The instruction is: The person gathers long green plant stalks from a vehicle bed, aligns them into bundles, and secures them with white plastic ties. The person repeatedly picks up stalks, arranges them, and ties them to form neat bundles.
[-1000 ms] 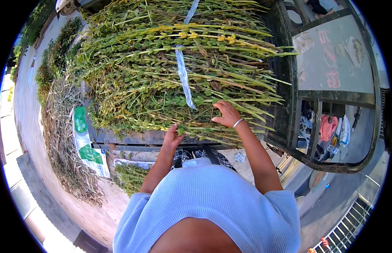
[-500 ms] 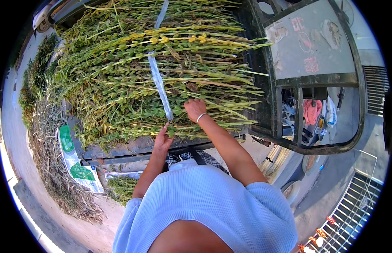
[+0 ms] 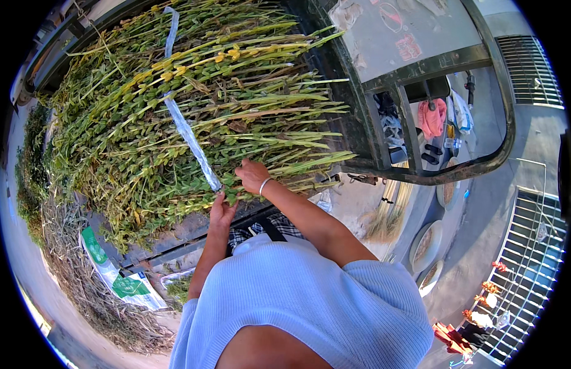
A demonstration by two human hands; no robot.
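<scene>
A big heap of green leafy stalks with some yellow flowers lies piled on a vehicle bed. A pale blue plastic strap runs over the heap from the top down to its near edge. My left hand is at the strap's lower end, fingers among the stalks there. My right hand, with a bangle on the wrist, grips stalks just right of the strap. I wear a light blue knitted top.
A dark metal frame of the vehicle with a grey panel stands at the right, with red cloth and small items inside. A green and white sack and dry stalks lie on the ground at the left. Round trays and a metal grille are at the right.
The view has shifted, so the heap sits nearer and more to the left. My right hand has moved left toward the strap, and my left hand now reaches the strap's lower end.
</scene>
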